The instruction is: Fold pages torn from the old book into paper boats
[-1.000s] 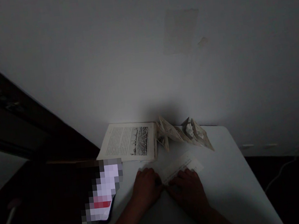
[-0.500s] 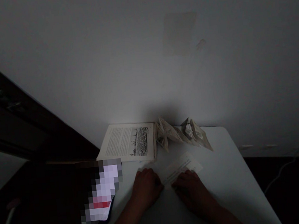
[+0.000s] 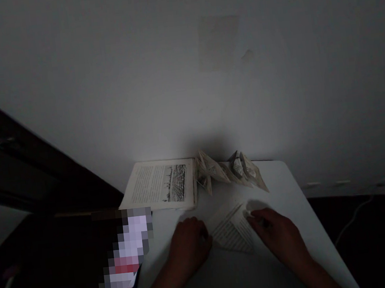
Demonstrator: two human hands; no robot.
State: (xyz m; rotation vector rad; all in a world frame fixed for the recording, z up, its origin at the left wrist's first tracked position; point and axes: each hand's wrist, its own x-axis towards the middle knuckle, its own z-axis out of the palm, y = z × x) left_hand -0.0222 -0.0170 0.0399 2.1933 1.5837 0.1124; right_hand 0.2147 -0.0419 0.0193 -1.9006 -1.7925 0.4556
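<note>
A folded sheet of printed paper (image 3: 232,235) lies on the white table between my two hands, its text lines running in different directions on either side of a crease. My left hand (image 3: 190,241) is closed, thumb and finger pinching the sheet's left corner. On the other side my right hand (image 3: 280,232) pinches the upper right edge of the paper between thumb and fingers. Behind the sheet stand folded paper shapes (image 3: 212,169), pointed and made from printed pages, with more such shapes (image 3: 246,168) to their right.
An old book (image 3: 148,185) with a printed picture lies at the table's back left. A phone (image 3: 129,249), its screen blurred out, rests along the left edge of the white table (image 3: 278,176). A plain wall (image 3: 137,76) rises behind; a white cable (image 3: 354,221) hangs at the right.
My right hand has moved right and away from my left hand, to the paper's upper right edge. More of the folded sheet shows now. The view has shifted slightly.
</note>
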